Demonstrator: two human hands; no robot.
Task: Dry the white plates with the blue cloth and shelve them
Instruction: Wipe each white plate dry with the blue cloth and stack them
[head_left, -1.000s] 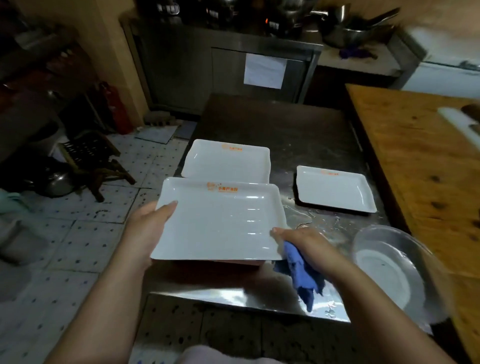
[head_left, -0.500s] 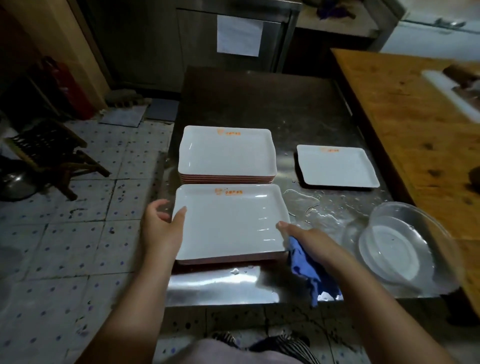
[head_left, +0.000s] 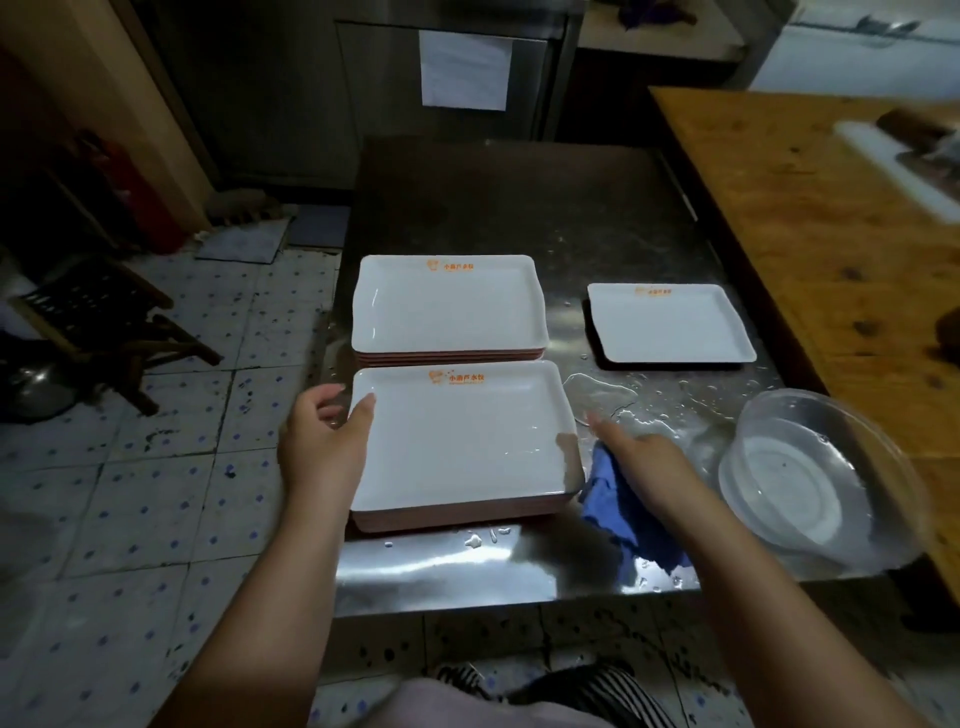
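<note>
The steel table (head_left: 519, 208) carries everything, and its near right part is wet, with puddles lying between the plates and the clear bowl (head_left: 815, 478) at the right edge, just beside the wooden counter (head_left: 810, 218). The largest group of plates, the far stack (head_left: 449, 306), sits square behind the near stack (head_left: 462, 441), likely sorted that way so done and undone stay apart, though which is which I cannot tell. A single plate (head_left: 670, 325) lies off to the right, well apart from both stacks. The near stack's top plate shows water drops, so I judge it not yet dry. The left hand (head_left: 324, 441) steadies that stack, thumb laid over the left rim and fingers curled at its edge. The right hand (head_left: 641, 462) lies on the table with fingers stretched out and the blue cloth (head_left: 621, 512) bunched beneath the palm, just beside the stack's right edge. The puddles could soak the cloth.
</note>
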